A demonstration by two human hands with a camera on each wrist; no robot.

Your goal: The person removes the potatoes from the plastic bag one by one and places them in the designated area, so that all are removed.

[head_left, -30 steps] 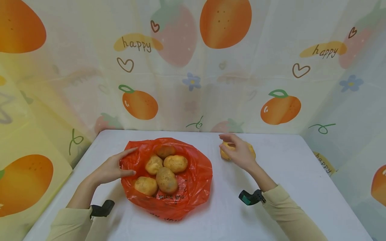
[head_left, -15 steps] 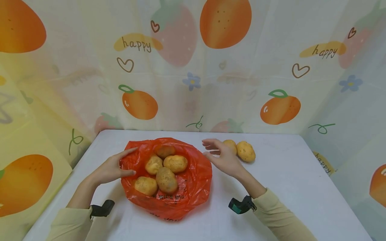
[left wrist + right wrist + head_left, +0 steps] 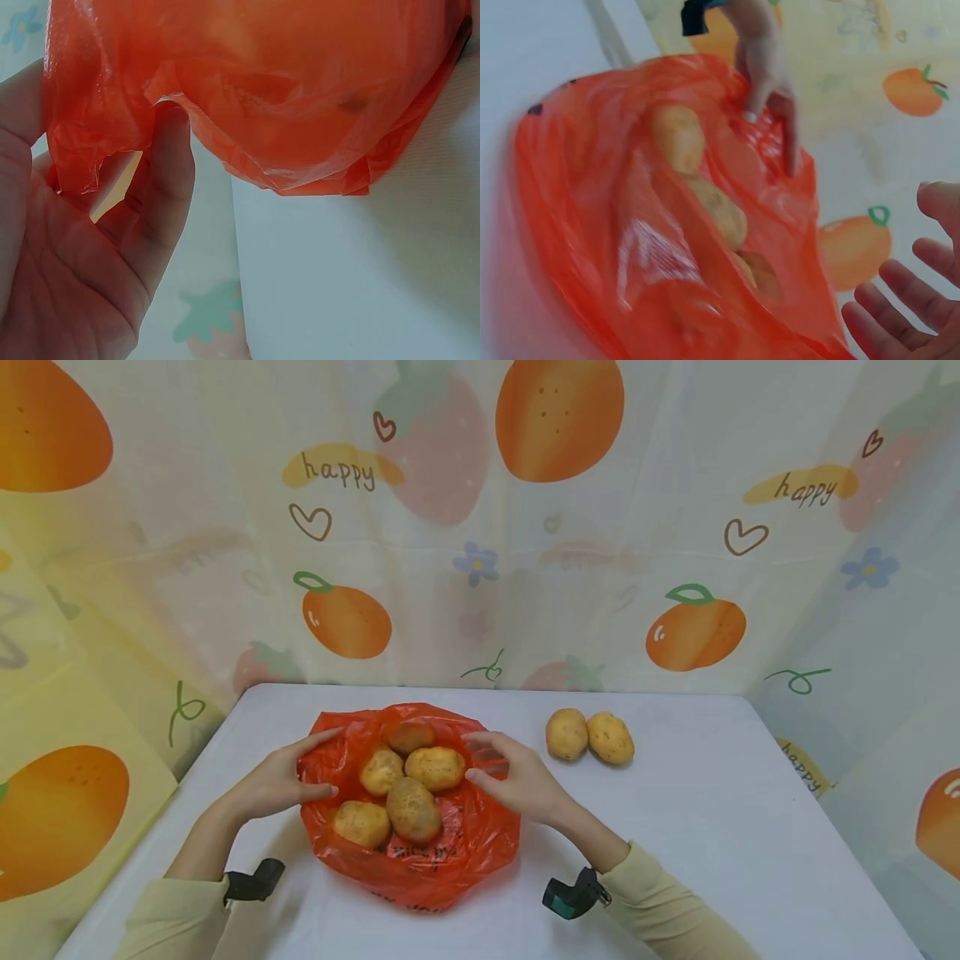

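Note:
A red plastic bag (image 3: 472,868) lies spread open on the table, holding several potatoes (image 3: 415,810). At its left side my left hand (image 3: 272,783) holds the rim, the thumb on the inner side and the fingers outside. The left wrist view shows the bag's thin film (image 3: 105,82) between thumb and fingers. My right hand (image 3: 522,781) is at the bag's right rim, its fingers spread and parted from the thumb. Seen from the right wrist, this hand (image 3: 922,300) holds nothing; whether a fingertip touches the film cannot be told.
Two loose potatoes, one left (image 3: 566,734) and one right (image 3: 611,739), lie side by side behind the right hand on the white table (image 3: 675,827). A fruit-patterned curtain (image 3: 435,610) hangs behind the table and along its sides.
My right hand has moved left and nearer, from over the loose potatoes to the bag's right rim. Both loose potatoes are now uncovered. The bag's right edge sits slightly inward; my left hand stays.

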